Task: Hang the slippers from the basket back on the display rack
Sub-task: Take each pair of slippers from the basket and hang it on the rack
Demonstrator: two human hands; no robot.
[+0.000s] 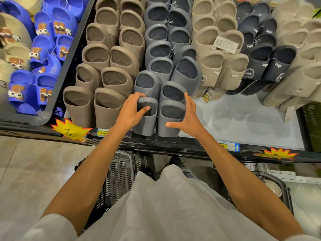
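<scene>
A pair of grey slippers stands at the front of the grey column on the display rack (191, 147). My left hand (132, 108) grips the left grey slipper (146, 122) over its strap, thumb inside the opening. My right hand (186, 117) holds the right grey slipper (169, 124), thumb across its front and fingers up its right side. Below the rack, a black basket (119, 174) sits on the floor, partly hidden by my arms and shirt.
Brown slippers (107, 80) fill the column to the left, beige slippers (217, 63) and dark navy slippers (264, 54) hang to the right. Blue cartoon slippers (46, 54) sit in a bin at far left. A bare white shelf area (251, 119) lies right of my hands. Another basket (278, 186) stands at lower right.
</scene>
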